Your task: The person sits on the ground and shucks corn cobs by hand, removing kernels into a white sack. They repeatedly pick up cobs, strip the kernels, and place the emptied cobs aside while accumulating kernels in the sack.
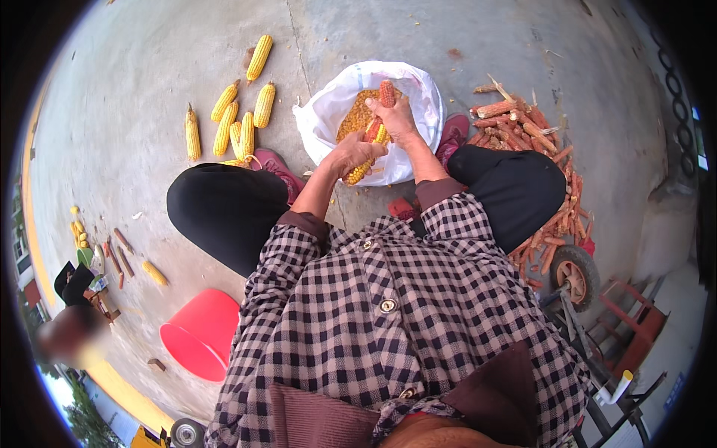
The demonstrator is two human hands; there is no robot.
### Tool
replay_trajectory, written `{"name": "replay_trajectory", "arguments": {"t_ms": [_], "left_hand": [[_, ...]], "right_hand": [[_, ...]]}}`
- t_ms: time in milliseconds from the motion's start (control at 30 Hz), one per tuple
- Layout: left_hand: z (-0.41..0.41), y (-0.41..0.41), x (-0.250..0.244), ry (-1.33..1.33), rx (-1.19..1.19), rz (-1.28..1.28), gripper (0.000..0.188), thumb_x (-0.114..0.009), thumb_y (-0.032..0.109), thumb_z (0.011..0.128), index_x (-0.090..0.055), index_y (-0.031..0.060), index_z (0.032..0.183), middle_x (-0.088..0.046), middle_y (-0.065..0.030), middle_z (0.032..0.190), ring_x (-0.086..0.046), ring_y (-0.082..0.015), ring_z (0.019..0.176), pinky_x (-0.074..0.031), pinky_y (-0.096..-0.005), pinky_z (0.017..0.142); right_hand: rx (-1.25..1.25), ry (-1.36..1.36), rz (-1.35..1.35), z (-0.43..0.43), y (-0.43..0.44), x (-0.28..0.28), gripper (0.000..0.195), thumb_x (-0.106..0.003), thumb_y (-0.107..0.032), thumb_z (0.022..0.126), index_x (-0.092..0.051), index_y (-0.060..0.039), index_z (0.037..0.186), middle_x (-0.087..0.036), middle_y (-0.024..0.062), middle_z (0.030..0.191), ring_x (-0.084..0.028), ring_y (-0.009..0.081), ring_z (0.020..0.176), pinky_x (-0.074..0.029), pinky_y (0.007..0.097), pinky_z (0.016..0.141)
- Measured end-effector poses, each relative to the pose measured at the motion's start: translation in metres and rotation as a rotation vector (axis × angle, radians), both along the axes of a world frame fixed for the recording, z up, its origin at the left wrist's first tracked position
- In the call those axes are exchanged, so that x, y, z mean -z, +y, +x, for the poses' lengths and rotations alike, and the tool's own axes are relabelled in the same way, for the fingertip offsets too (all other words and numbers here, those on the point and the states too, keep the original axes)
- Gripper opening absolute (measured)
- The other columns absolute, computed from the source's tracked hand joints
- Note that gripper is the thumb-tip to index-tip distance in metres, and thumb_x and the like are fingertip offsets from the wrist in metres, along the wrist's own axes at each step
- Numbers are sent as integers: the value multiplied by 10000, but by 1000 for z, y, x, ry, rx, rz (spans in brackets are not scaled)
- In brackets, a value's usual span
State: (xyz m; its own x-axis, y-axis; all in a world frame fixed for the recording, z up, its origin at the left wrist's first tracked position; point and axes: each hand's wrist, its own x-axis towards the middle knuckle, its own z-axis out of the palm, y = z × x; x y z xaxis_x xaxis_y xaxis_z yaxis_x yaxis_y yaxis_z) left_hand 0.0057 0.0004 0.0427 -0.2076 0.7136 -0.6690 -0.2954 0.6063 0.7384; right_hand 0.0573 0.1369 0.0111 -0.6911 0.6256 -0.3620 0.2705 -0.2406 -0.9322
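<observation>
My left hand (356, 155) grips a partly shelled yellow corn cob (362, 170) over the near side of a white woven sack (321, 133). My right hand (394, 119) is closed around a reddish bare corn cob (386, 93), whose top end sticks up past the fingers. The lower end of that cob lies against the partly shelled one, between the two hands. Beneath them, the open sack holds loose yellow corn kernels (355, 112). Where the two cobs meet is partly hidden by my fingers.
Several yellow corn ears (224, 127) lie left of the sack. Bare cobs (507, 126) are heaped at the right, down to a wheel (573, 277) of a metal cart. A red bucket (198, 330) lies tipped at lower left. Another person (75, 285) sits farther left.
</observation>
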Motion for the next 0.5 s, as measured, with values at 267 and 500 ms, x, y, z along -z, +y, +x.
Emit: {"name": "replay_trajectory", "arguments": {"t_ms": [267, 500], "left_hand": [[27, 1, 7, 897, 268, -184, 391, -637, 227, 710, -504, -28, 975, -650, -242, 816, -663, -362, 734, -521, -449, 675], [-5, -12, 4, -611, -122, 64, 368, -699, 251, 764, -531, 2, 975, -553, -61, 681, -550, -149, 461, -459, -259, 407]], "right_hand": [[268, -45, -440, 5, 2, 28, 224, -717, -195, 815, -589, -19, 767, -562, 74, 652, -565, 194, 543, -497, 355, 506], [-129, 381, -813, 13, 20, -4, 271, -607, -293, 902, -566, -37, 821, -558, 66, 665, -610, 250, 651, -547, 433, 671]]}}
